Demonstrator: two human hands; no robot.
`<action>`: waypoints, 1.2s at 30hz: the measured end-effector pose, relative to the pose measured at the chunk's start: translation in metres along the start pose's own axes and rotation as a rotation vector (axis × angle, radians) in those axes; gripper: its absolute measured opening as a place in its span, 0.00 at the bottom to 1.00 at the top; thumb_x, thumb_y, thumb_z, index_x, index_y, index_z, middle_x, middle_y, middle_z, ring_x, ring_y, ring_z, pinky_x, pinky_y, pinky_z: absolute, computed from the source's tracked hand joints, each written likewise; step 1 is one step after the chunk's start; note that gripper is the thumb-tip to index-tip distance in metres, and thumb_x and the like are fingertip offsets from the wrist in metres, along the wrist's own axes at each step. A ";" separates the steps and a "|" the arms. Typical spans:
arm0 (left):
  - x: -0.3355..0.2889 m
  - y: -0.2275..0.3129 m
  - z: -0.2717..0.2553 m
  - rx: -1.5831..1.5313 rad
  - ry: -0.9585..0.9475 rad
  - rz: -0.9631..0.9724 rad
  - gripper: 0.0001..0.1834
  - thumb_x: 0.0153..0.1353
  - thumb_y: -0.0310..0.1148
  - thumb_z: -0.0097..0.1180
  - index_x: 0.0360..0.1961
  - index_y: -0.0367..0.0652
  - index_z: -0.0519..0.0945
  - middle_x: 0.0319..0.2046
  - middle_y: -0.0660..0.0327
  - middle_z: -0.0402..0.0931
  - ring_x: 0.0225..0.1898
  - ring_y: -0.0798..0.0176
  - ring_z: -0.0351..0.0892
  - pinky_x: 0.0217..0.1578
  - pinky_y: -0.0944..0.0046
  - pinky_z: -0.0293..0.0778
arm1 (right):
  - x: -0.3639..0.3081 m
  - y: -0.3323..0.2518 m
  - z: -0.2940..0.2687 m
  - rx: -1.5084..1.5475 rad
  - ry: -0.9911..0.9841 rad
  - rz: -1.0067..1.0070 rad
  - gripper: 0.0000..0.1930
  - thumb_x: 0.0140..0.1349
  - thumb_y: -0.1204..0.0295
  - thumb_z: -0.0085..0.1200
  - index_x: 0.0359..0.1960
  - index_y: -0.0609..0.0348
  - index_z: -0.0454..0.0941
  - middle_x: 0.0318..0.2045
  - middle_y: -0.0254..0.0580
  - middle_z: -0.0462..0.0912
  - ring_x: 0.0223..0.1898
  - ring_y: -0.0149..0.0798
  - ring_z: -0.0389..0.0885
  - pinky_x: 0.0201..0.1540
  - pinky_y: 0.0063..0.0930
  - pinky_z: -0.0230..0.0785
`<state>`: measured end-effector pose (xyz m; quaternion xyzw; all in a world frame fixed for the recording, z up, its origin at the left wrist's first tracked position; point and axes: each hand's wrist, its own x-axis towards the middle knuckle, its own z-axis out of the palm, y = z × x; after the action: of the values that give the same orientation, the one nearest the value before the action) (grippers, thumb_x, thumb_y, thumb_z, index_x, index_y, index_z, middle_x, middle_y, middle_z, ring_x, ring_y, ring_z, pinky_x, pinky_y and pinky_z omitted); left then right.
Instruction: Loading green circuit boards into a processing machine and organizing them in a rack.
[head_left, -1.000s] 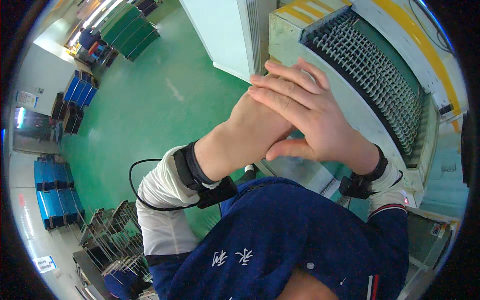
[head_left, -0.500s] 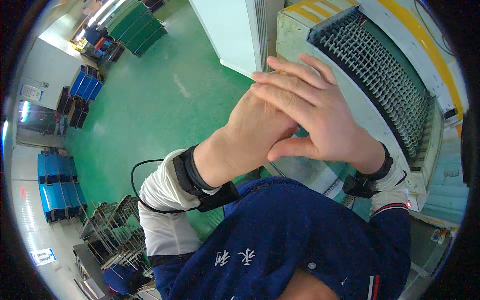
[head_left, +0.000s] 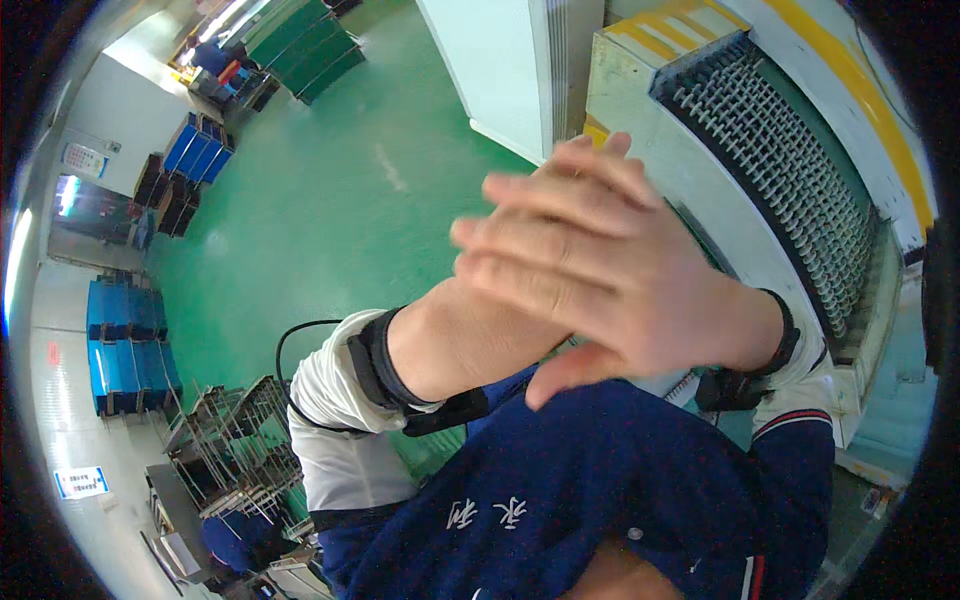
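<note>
My right hand [head_left: 625, 275] lies flat across the back of my left hand, fingers stretched out and slightly blurred. Its thumb hangs apart, below the left wrist. My left hand [head_left: 520, 325] is mostly covered by it; what seem to be its outstretched fingertips show past the right hand's upper edge. I see no object held in either hand. Black bands circle both wrists, and a dark device sits under the right wrist [head_left: 725, 390]. A thin black cable [head_left: 283, 350] loops beside the left cuff.
A machine with a curved bed of metal rollers [head_left: 785, 180] stands close on the right, next to a white cabinet [head_left: 500, 75]. Green floor [head_left: 330, 220] stretches ahead and left. Blue bins [head_left: 130, 345] line the left wall; metal racks [head_left: 240, 440] stand at lower left.
My right hand has slid down and left over the back of my left hand toward its wrist. The surroundings have shifted slightly to the right in view.
</note>
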<state>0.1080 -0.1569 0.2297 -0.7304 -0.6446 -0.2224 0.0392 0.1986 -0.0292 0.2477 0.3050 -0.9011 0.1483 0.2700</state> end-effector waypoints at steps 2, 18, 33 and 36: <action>0.000 -0.001 -0.003 0.037 -0.065 -0.045 0.24 0.49 0.38 0.53 0.49 0.41 0.77 0.49 0.54 0.75 0.58 0.55 0.67 0.57 0.58 0.66 | 0.000 0.007 -0.006 -0.084 -0.020 0.072 0.42 0.47 0.35 0.52 0.53 0.61 0.75 0.55 0.44 0.76 0.60 0.49 0.69 0.62 0.54 0.52; -0.009 -0.010 -0.014 0.349 0.321 0.130 0.21 0.50 0.34 0.53 0.47 0.45 0.79 0.55 0.60 0.70 0.65 0.52 0.60 0.67 0.46 0.51 | -0.271 0.069 0.086 0.225 0.016 1.319 0.14 0.64 0.67 0.51 0.45 0.65 0.79 0.39 0.48 0.83 0.43 0.41 0.81 0.49 0.32 0.70; 0.031 -0.001 0.003 0.293 0.534 0.235 0.25 0.51 0.35 0.53 0.54 0.58 0.77 0.61 0.64 0.66 0.69 0.53 0.54 0.69 0.42 0.39 | -0.376 -0.018 0.143 -0.203 -0.148 1.238 0.20 0.53 0.68 0.60 0.47 0.65 0.76 0.51 0.53 0.75 0.53 0.55 0.71 0.58 0.44 0.62; 0.034 0.001 0.002 0.270 0.553 0.238 0.24 0.50 0.35 0.53 0.52 0.57 0.78 0.61 0.65 0.67 0.69 0.53 0.53 0.69 0.41 0.39 | -0.375 -0.021 0.140 -0.224 -0.164 1.223 0.20 0.53 0.68 0.60 0.47 0.65 0.77 0.52 0.52 0.75 0.54 0.55 0.70 0.58 0.44 0.61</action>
<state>0.1118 -0.1247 0.2410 -0.7009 -0.5433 -0.3185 0.3348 0.4067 0.0699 -0.0802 -0.2855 -0.9405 0.1568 0.0964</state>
